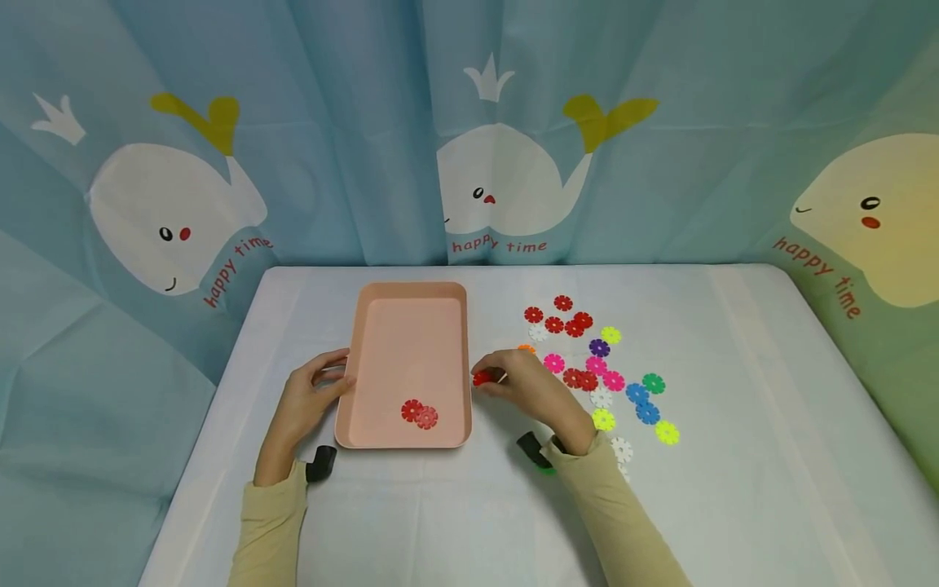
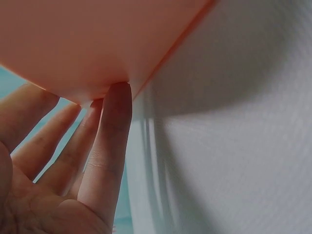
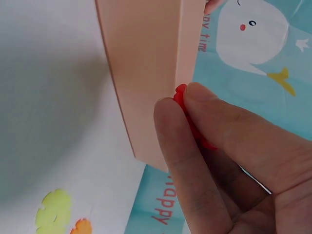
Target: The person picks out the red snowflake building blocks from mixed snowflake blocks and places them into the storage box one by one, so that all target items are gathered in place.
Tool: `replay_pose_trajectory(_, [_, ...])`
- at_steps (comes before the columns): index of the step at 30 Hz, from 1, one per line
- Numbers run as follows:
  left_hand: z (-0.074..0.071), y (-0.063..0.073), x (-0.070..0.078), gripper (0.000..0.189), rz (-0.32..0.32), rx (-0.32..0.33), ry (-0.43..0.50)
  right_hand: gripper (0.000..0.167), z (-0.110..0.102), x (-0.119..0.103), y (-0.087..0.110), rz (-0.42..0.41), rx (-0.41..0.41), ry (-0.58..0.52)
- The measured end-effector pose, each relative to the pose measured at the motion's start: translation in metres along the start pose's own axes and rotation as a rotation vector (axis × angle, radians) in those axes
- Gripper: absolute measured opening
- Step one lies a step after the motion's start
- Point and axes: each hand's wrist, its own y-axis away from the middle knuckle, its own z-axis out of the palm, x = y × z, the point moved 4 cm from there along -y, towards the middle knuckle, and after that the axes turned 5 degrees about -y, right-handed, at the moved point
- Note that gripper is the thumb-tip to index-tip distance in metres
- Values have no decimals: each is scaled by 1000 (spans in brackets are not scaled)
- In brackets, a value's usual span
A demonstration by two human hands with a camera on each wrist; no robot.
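Note:
My right hand (image 1: pixel 530 383) pinches a red snowflake disc (image 1: pixel 480 378) between thumb and fingertips, just outside the right rim of a pink tray (image 1: pixel 411 350). In the right wrist view the red disc (image 3: pixel 191 117) stands on edge between the fingers, in front of the tray's side wall (image 3: pixel 146 73). Inside the tray, near its front, a red disc (image 1: pixel 412 410) and a paler red disc (image 1: pixel 427 418) lie overlapping. My left hand (image 1: pixel 306 399) touches the tray's left side. Its fingers reach out to the tray wall (image 2: pixel 107 44) in the left wrist view, nearly straight.
Right of the tray, loose discs are scattered on the white table (image 1: pixel 734 505): several red ones (image 1: pixel 553 324), pink (image 1: pixel 613 381), blue (image 1: pixel 648 413), yellow (image 1: pixel 667 432), white (image 1: pixel 621 449), a purple (image 1: pixel 599 348) and a green (image 1: pixel 653 383). A whale-printed curtain (image 1: pixel 330 163) hangs behind.

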Motion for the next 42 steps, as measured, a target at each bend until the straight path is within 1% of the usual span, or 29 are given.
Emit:
replay_pose_trajectory(3, [0, 0, 0, 55, 5, -4, -8, 24, 3, -2, -2, -2, -3, 1])
replay_pose_trajectory(9, [0, 1, 3, 53, 6, -2, 18, 23, 8, -8, -6, -2, 4, 8])
replay_pose_trajectory(13, [-1, 1, 3, 53, 7, 0, 13, 23, 10, -13, -7, -17, 11, 7])
replay_pose_trajectory(18, [1, 1, 1, 55, 3, -7, -3, 22, 14, -19, -10, -45, -1, -5])
replay_pose_trajectory(23, [0, 1, 0, 53, -4, -5, 9, 21, 18, -23, -13, -59, -13, -17])
replay_pose_trajectory(25, [0, 0, -1, 52, 0, -2, 15, 20, 19, -24, -14, -64, -17, -16])
replay_pose_trajectory(33, [0, -1, -4, 52, 49, 9, -15, 19, 28, -27, -23, -77, -20, -7])
replay_pose_trajectory(42, [0, 0, -4, 52, 51, 8, 1, 19, 38, -30, -29, -113, -13, 9])
